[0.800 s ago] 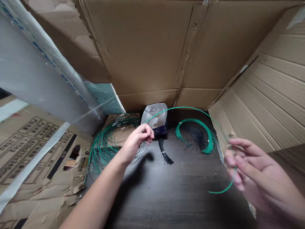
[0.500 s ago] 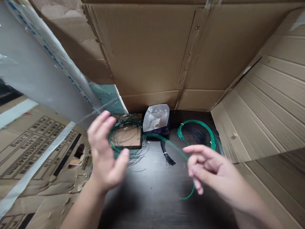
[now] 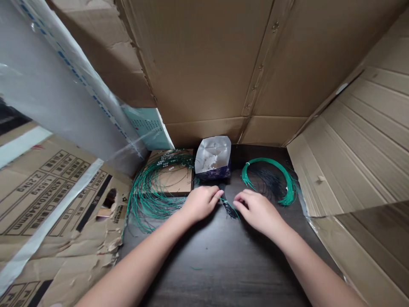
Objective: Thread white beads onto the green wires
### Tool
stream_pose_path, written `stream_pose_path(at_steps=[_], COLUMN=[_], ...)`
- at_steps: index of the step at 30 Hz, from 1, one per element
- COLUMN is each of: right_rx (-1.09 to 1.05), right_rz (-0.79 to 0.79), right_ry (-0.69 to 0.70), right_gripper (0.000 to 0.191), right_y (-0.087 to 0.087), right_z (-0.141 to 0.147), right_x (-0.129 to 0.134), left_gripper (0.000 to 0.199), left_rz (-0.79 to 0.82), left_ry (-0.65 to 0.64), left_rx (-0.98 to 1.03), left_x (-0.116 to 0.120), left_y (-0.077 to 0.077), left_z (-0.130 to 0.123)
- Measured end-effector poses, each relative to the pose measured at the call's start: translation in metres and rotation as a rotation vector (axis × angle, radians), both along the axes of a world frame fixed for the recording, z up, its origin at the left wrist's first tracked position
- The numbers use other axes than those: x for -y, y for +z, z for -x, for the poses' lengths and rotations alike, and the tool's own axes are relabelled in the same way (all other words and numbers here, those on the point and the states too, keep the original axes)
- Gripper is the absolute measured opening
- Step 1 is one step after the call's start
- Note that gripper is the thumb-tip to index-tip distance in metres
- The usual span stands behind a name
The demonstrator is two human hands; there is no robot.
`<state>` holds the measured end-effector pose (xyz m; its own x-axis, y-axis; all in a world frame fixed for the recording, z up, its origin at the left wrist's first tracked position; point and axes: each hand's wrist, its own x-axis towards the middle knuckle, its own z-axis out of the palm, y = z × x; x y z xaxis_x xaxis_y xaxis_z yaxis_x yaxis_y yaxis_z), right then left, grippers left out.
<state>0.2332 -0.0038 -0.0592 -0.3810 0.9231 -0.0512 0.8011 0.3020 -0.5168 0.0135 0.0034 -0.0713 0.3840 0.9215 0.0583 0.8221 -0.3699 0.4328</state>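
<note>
My left hand [image 3: 204, 202] pinches a thin green wire [image 3: 228, 202] near the middle of the dark table. The wire's free end slants down to the right, toward my right hand [image 3: 252, 209]. My right hand has its thumb and index finger a little apart, with nothing visible between them. Between and behind my hands lies a bundle of black wires [image 3: 228, 209]. Just beyond stands an open silver pouch [image 3: 213, 158] with small white pieces inside.
Many green wires with white pieces [image 3: 143, 187] spread over a cardboard tray [image 3: 174, 181] at the left. A coiled green bundle [image 3: 275, 164] lies at the right beside dark wires. Cardboard walls [image 3: 204, 76] stand behind and at the right. A printed carton [image 3: 64, 200] is at the left.
Both hands have moved forward and closer together, down to the table. My left hand, open before, now pinches the green wire. My right hand has let go of the wire.
</note>
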Motion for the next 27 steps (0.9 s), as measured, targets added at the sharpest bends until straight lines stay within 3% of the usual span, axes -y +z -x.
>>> stream_pose_path(at_steps=[2,8,19,27], right_rx=[0.108,0.18,0.286,0.339], right_rz=[0.039,0.085,0.118,0.127], right_ry=[0.051,0.084,0.097,0.145], right_gripper=[0.014,0.014,0.018,0.023], right_y=[-0.005,-0.008,0.001,0.02], right_z=[0.004,0.008,0.001,-0.007], right_x=[0.002,0.007,0.01,0.021], left_gripper=[0.037,0.038,0.035,0.033], left_rz=[-0.005,-0.064,-0.169,-0.174], left_ry=[-0.013,-0.254,-0.227,-0.203], left_rx=[0.01,-0.074,-0.152,-0.145], left_x=[-0.002,0.001,0.001,0.003], left_y=[-0.004,-0.02,-0.027,-0.029], left_z=[0.0,0.006,0.004,0.004])
